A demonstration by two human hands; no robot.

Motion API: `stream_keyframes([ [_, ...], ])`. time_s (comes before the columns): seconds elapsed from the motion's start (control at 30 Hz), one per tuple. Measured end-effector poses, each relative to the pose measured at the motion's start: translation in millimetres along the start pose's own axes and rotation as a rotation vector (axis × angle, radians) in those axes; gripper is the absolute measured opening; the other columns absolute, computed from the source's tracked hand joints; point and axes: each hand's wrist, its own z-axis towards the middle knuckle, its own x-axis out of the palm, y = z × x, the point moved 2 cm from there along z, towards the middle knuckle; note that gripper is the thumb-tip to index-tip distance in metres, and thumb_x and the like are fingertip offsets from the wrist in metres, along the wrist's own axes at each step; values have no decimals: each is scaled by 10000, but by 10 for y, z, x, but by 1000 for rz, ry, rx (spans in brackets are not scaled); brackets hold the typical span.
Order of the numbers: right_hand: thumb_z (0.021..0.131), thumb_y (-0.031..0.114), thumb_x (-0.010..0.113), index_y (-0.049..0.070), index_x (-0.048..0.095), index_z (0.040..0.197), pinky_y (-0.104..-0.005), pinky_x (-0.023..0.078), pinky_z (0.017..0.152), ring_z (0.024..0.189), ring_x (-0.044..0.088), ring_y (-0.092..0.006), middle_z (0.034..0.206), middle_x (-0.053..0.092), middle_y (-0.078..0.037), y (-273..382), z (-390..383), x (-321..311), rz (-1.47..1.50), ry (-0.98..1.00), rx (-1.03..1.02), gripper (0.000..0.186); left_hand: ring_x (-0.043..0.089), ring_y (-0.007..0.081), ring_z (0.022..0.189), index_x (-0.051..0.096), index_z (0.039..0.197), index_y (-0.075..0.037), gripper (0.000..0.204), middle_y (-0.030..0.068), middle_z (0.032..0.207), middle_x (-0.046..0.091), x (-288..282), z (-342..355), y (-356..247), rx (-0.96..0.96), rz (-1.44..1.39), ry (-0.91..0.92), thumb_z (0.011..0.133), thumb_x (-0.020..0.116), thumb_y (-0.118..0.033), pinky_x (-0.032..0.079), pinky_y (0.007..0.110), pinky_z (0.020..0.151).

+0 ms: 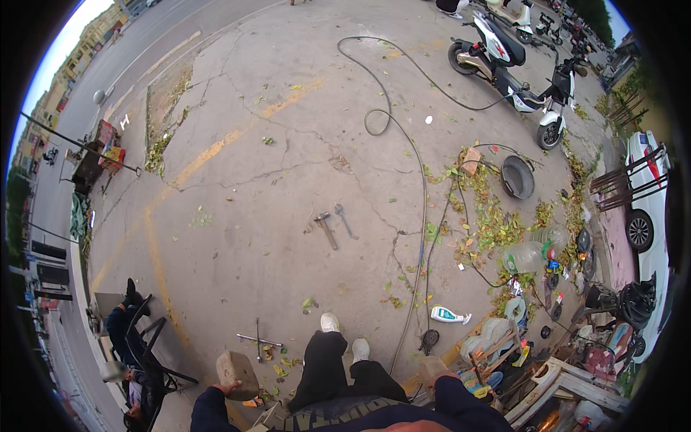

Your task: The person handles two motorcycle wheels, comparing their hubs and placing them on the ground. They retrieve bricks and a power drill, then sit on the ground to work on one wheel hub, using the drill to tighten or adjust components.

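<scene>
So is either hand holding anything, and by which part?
The left hand holds a brown rectangular block by its lower left edge. The right hand touches a pale-brown squarish block; its hold can't be told.

Soft, diffuse daylight; fisheye-bent edges

ahead of the left hand (pixel 228 389), a cross wrench (pixel 258 339) interrupts open pavement (pixel 237 266).

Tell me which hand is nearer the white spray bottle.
Right. The right hand is below the spray bottle in the picture; the left hand is much farther away, off to its lower left.
</scene>
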Motion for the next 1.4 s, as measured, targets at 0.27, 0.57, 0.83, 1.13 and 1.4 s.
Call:
stream_keyframes([
  [0.27,688,605,847,49,558,1441,-409,461,1102,1316,585,-276,1436,592,-186,750,-222,-2075,219,-73,-65,980,695,300,1002,621,1388,-17,1054,181,1203,715,-611,52,-2015,231,-60,317,729,663,-838,535,404,875],
  [0.57,668,614,851,34,522,1469,-405,453,1113,1328,579,-281,1459,574,-194,1799,-337,-5277,291,-212,-74,1043,702,287,1023,604,1404,-51,907,150,1244,713,-2386,-217,-4440,320,-62,444,826,650,-749,531,391,907],
  [0.83,649,623,854,20,490,1494,-402,446,1124,1340,573,-285,1479,559,-200,3281,358,-7807,195,-163,-125,1099,711,277,1009,598,1404,-78,812,123,1251,719,-4288,-70,-6563,242,-256,375,880,644,-697,533,386,915],
  [1.13,599,674,873,-46,345,1554,-399,420,1161,1402,506,-329,1549,482,-209,4481,273,-11701,100,-334,-144,1308,709,269,1003,612,1382,-74,813,121,1233,721,-6514,-346,-8648,246,-213,253,860,667,-695,533,384,907],
  [1.4,626,681,859,-74,362,1516,-401,422,1159,1406,491,-344,1493,521,-209,5707,491,-13814,229,-355,-64,1269,707,262,997,623,1363,-71,814,118,1216,723,-8388,421,-10912,299,-156,269,843,687,-693,534,382,901],
])
